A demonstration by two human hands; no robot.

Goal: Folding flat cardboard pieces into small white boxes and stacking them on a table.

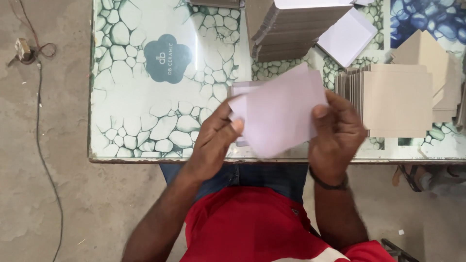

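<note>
— What are the hands holding?

— Both are on one pale lilac card sheet (pixel 279 114), lifted just above the counter (pixel 145 131) near its front edge. The left hand (pixel 213 140) has its grip pinched on the sheet's left edge, thumb on top. The right hand (pixel 337 133) has its grip closed on the right edge, thumb pressed on the face.

— Anything under it?

— Another pale sheet (pixel 240 90) lies flat on the counter, partly hidden.

— And around it?

— A stack of brown card pieces (pixel 395 102) sits just right of the right hand. A taller grey-brown stack (pixel 284 36) stands behind, with a white square sheet (pixel 347 36) beside it.
</note>
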